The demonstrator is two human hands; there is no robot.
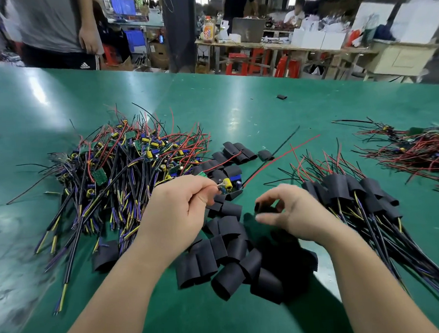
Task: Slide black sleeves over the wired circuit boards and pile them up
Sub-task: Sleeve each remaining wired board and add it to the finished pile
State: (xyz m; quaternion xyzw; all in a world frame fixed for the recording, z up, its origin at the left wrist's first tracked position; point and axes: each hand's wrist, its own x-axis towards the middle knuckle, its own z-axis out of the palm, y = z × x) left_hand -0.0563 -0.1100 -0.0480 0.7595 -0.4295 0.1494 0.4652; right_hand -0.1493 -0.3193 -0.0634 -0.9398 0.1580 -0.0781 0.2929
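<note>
**Board meets sleeve**

The green workshop bench (235, 109) carried everything within reach. Bare wired boards (127, 166) lay tangled left, the sleeved pile (354, 192) right, loose black sleeves (231, 262) between, so work could pass across. Our left hand (180, 206) pinched one circuit board (229, 185) by its end, leaving it free, we judged, for the sleeve (265, 209) pinched in our right hand (289, 213).
</note>
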